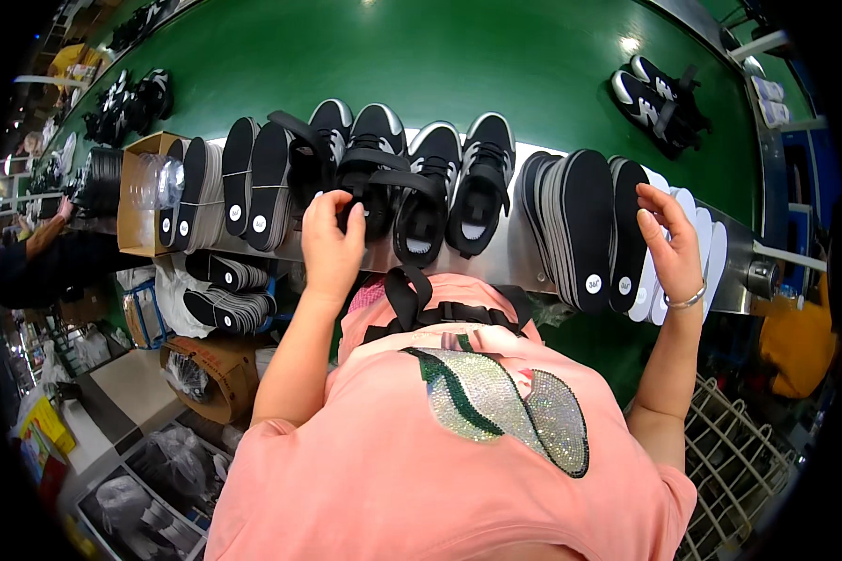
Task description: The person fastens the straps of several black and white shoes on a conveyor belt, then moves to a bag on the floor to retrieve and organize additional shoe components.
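Four black-and-silver sneakers stand in a row before me, toes pointing away. My left hand [332,248] is raised at the heels of the two left ones, thumb and fingers slightly apart; it overlaps the black sneaker [370,201] second from left, and I cannot tell whether it touches. My right hand [672,245] hovers over the right end of the insoles, fingers curved and thumb apart, holding nothing. Beneath it lie white insoles [716,262] beside a black insole [627,234]. A thick stack of black insoles [580,229] stands left of these.
A green belt [533,56] runs beyond the metal ledge [524,266]. On it, at far right, sits another pair of sneakers [660,103]. Tied insole bundles [253,178] and a cardboard box [140,210] line the left. A wire basket [734,458] stands low right. Someone's arm shows far left.
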Tool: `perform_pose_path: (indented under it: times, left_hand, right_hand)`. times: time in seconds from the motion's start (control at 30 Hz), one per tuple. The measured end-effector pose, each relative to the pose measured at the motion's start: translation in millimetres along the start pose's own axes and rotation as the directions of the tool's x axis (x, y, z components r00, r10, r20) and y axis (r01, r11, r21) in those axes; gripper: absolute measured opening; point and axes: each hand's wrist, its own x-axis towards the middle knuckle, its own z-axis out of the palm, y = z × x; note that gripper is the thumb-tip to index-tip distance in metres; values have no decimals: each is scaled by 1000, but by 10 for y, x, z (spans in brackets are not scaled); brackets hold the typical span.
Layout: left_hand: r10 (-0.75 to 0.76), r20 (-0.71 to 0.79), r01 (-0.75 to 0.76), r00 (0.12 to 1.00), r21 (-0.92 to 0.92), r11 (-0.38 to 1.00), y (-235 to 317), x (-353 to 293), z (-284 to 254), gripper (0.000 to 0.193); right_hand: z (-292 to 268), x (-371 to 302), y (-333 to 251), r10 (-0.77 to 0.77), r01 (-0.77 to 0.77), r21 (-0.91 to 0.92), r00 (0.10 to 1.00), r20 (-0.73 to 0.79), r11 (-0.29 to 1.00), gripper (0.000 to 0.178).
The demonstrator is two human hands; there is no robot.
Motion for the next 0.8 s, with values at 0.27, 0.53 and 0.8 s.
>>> perform_pose_path:
  times: [0.27, 0.53, 0.8]
  left_hand:
    - [-176, 193, 78, 965, 429, 900, -272, 370, 27, 53]
    - [-220, 261, 131, 940, 321, 938, -349, 1317, 54, 55]
    - [-186, 182, 105, 966, 380, 919, -826, 2707, 379, 62]
  right_hand:
    - [771, 106, -675, -249, 376, -182, 838, 485, 909, 31]
    - [1474, 176, -658, -58, 309, -413, 854, 517, 857, 32]
    - [805, 12, -356, -19, -126, -520, 964, -265, 845, 31]
